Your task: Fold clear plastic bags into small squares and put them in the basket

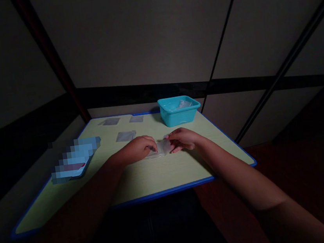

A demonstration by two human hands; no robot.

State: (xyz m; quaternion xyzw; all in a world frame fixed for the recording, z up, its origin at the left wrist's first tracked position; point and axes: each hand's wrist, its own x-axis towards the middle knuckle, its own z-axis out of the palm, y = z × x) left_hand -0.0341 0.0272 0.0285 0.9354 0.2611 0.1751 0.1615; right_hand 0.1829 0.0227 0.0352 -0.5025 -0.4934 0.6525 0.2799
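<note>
A clear plastic bag (163, 147) lies low over the middle of the table between my two hands. My left hand (140, 148) has its fingers curled down on the left part of the bag. From the right, my right hand (182, 139) grips the bag's other end between thumb and fingers. Behind my left hand lies a flat, greyish clear packet (126, 136). Two more such packets, one at the back left (111, 121) and one at the back middle (136, 119), rest near the far edge.
A turquoise basket (180, 116) with clear plastic inside stands at the table's back right. At the left, a partly pixelated phone or tablet (79, 157) lies on the table. The pale table (163, 176) has a blue rim; panelled walls rise behind it.
</note>
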